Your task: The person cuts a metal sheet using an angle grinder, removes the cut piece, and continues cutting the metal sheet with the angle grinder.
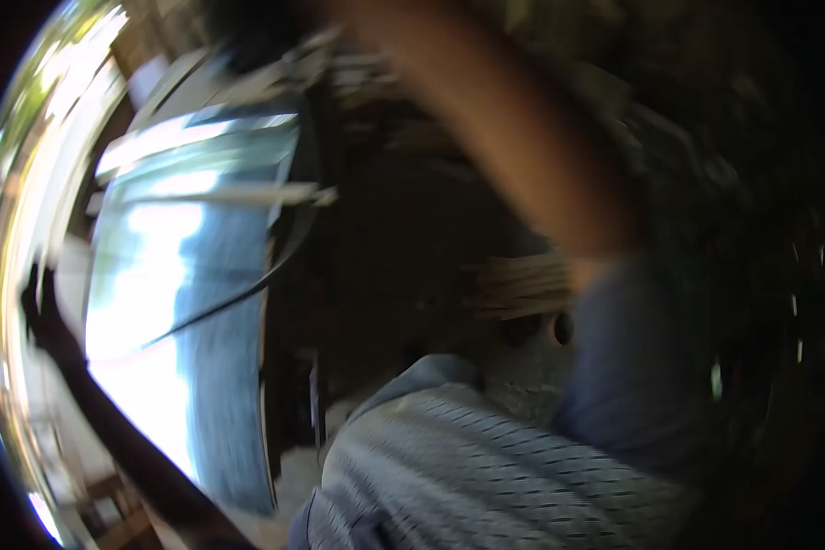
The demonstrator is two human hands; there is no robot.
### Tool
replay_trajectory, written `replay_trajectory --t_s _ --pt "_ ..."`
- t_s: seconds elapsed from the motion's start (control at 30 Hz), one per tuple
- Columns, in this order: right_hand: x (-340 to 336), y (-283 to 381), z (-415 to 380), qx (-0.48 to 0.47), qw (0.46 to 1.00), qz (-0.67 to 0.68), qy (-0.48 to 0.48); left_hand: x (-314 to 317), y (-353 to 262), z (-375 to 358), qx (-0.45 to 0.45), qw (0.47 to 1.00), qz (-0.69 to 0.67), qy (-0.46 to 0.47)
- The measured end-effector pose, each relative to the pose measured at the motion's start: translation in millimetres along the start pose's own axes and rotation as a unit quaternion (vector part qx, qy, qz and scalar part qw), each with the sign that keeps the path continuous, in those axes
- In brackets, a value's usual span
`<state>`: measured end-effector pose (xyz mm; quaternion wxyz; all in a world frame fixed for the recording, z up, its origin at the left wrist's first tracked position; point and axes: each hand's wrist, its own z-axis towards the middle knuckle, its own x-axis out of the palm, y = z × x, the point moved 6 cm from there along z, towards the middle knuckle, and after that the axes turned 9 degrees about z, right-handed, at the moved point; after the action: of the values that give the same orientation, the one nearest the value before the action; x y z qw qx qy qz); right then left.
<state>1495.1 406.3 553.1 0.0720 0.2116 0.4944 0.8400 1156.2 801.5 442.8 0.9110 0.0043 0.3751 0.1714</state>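
My left hand [42,307] shows as a dark silhouette at the far left, beyond the long edge of a shiny blue-white panel [229,367]. Its fingers point upward and look apart, against bright light. My right arm [495,119] reaches up across the view to the top edge. The hand at its end is lost in shadow and motion blur, close to a dark shape [257,32] that I cannot make out. A pale strip [238,194] lies across the panel, and a dark cable [225,304] curves over it.
A stack of thin wooden pieces [522,286] is on the shadowed floor to the right of the panel. Blurred pale pieces [357,73] lie beyond the panel's far end. Patterned cloth [486,467] covers my body at the bottom. Bright daylight enters at the left.
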Motion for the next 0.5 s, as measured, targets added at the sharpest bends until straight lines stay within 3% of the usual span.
replay_trajectory --t_s 0.03,0.07,0.1,0.13,0.17,0.23,0.5 --pt "-12.1 1.1 3.5 -0.052 0.989 -0.114 -0.072 -9.8 26.7 -7.5 0.052 0.986 0.155 -0.033" --pt "-23.8 -2.2 9.7 -0.094 0.962 -0.217 -0.134 -29.3 24.4 -7.6 0.058 0.99 -0.021 -0.123" --pt "-29.7 -16.1 24.8 -0.15 0.966 -0.135 -0.162 -40.8 53.4 -13.8 0.007 0.959 -0.222 -0.179" --pt "-26.3 -8.0 1.4 -0.13 0.964 -0.151 -0.179 -57.4 76.4 -16.0 0.071 0.964 -0.142 -0.212" --pt "-30.3 1.2 -10.9 -0.137 0.96 -0.156 -0.19 -83.8 94.2 -19.3 0.016 0.969 0.064 -0.24" --pt "-31.4 6.6 -27.3 -0.138 0.962 -0.136 -0.19 -148.9 89.6 -3.8 -0.026 0.916 0.145 -0.373" --pt "4.4 7.9 -36.4 -0.125 0.984 -0.052 -0.118 -131.4 116.0 5.7 -0.04 0.97 0.05 -0.234"
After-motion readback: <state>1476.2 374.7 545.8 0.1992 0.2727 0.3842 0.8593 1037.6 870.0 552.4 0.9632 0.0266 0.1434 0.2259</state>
